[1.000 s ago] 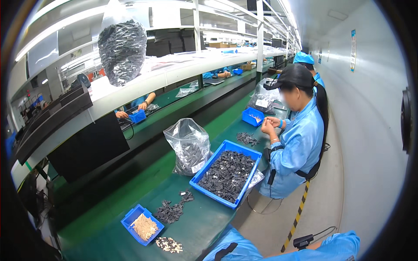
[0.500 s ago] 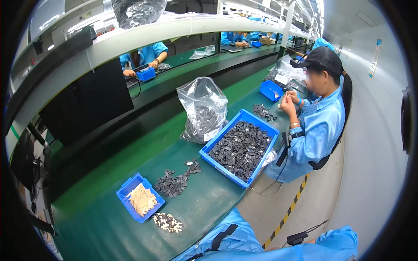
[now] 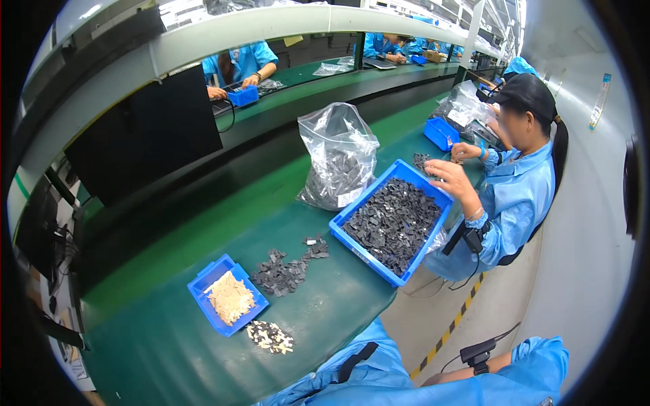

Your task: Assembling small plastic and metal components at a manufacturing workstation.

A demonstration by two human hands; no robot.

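Observation:
Neither of my hands shows; only my blue sleeves (image 3: pixel 379 375) and a bare forearm (image 3: pixel 453 373) with a black wrist strap come in at the lower edge. Closest to them on the green bench (image 3: pixel 169 352) lies a small heap of black and pale pieces (image 3: pixel 269 336). Beside the heap sits a small blue tray (image 3: pixel 203 287) of tan pieces. A pile of dark grey pieces (image 3: pixel 288 271) lies just beyond.
A large blue bin (image 3: pixel 406 170) of dark pieces sits at the bench's right edge, with a clear bag (image 3: pixel 338 159) of the same behind it. A seated co-worker in blue holds a hand (image 3: pixel 450 177) over the bin. More workers sit beyond a raised shelf (image 3: pixel 271 30).
The view has tipped down and closer to the bench. The co-worker's hand has moved from the far small bin to over the large blue bin.

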